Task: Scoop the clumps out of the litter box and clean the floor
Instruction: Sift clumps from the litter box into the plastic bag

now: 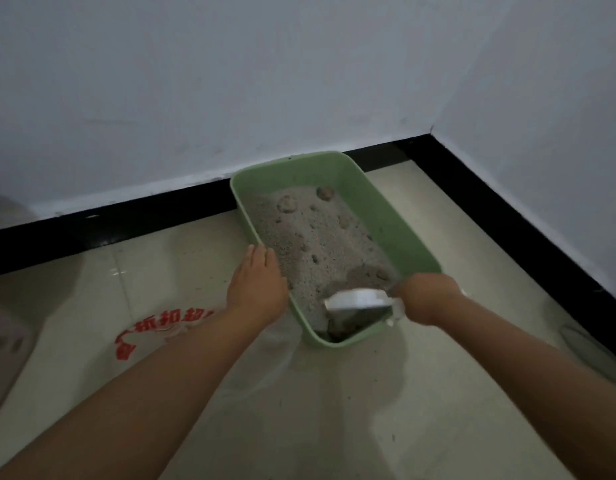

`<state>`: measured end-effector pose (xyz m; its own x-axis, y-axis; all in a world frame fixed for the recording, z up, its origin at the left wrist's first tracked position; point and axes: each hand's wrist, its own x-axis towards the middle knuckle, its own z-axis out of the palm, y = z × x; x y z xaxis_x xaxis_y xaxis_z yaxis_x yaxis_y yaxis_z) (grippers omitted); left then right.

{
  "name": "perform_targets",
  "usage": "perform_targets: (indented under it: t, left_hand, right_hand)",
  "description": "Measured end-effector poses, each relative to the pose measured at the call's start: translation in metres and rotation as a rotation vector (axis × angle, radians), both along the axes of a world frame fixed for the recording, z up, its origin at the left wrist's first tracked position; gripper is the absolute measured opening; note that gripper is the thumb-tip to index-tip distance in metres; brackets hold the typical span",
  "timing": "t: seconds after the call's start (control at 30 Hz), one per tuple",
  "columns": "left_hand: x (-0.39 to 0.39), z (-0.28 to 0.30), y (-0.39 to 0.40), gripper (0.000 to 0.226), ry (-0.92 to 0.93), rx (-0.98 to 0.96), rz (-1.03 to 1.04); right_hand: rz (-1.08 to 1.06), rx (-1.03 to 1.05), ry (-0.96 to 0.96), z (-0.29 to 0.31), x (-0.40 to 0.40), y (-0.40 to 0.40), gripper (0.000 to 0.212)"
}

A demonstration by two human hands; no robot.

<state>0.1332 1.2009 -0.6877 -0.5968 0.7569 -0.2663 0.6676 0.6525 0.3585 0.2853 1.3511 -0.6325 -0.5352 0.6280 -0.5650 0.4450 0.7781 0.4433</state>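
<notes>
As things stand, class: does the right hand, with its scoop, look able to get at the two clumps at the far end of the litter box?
Probably yes. The litter box is open-topped, and nothing lies between the scoop in the right hand and the clumps; it would just need a forward stretch.

A clear plastic bag with red print (161, 327) lies flat on the tiles. White walls (230, 81) meet in a corner above a black skirting board (126, 223).
</notes>
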Motion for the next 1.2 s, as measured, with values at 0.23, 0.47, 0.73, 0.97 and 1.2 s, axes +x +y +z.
perform_targets:
  t: [0.23, 0.47, 0.73, 0.97, 1.2]
  left_hand:
    - [-0.014, -0.013, 0.041, 0.060, 0.021, -0.156, 0.103]
    - [-0.021, -0.025, 0.065, 0.059, 0.082, -0.245, 0.186]
    - [-0.018, -0.034, 0.066, 0.058, 0.069, -0.159, 0.366]
    - [-0.018, -0.040, 0.063, 0.058, 0.017, -0.059, 0.411]
    - [-0.021, -0.045, 0.064, 0.058, 0.048, -0.049, 0.411]
  right_hand:
    - [-0.139, -0.103, 0.243, 0.011, -0.014, 0.078, 0.023]
    - [-0.185, -0.399, 0.274, -0.039, -0.047, 0.104, 0.036]
    - [-0.130, -0.623, 0.391, -0.093, -0.058, 0.102, 0.038]
    - [-0.177, -0.689, 0.550, -0.133, -0.093, 0.086, 0.038]
    - [-0.196, -0.701, 0.682, -0.144, -0.095, 0.079, 0.034]
